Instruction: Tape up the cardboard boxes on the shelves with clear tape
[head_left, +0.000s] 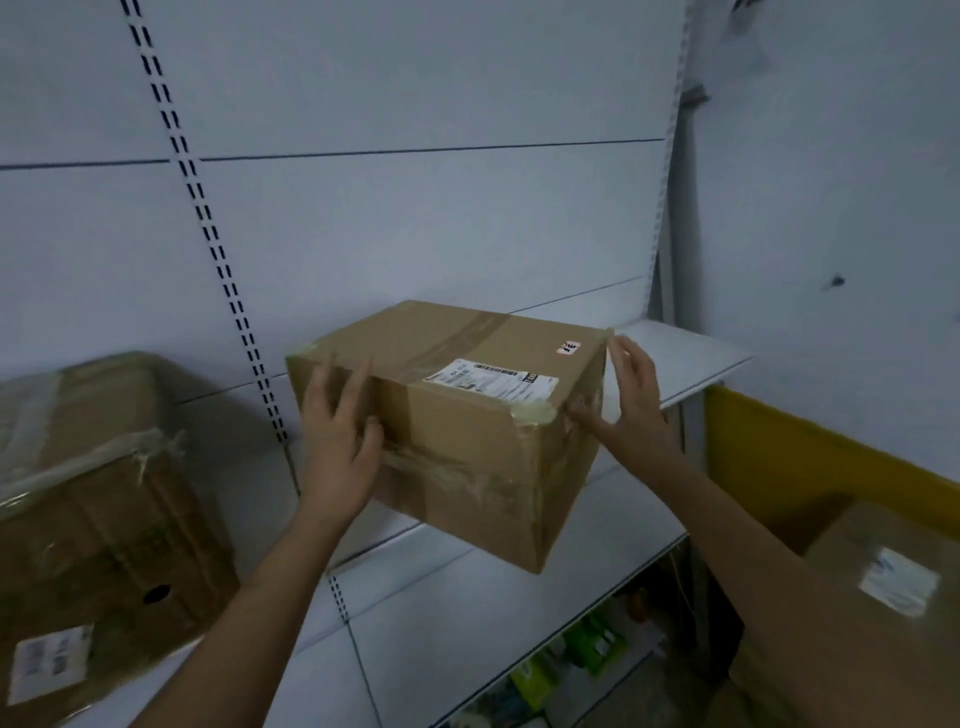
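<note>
From the head view, a taped cardboard box is sitting on the white shelf. The left hand is pressing its front face, grip spread. The right hand is touching its right side, fingers straight. A larger box is sitting well to the left.

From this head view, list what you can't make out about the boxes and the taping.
- Shipping label on the middle box: print too small and blurred to read.
- Left box: cut off by the frame's left edge.
- Right box: partly hidden behind the right forearm.
- Tape roll: none in view.
- Items under the shelf: dark and blurred.
- Left hand and right hand: motion-blurred against the box.
</note>
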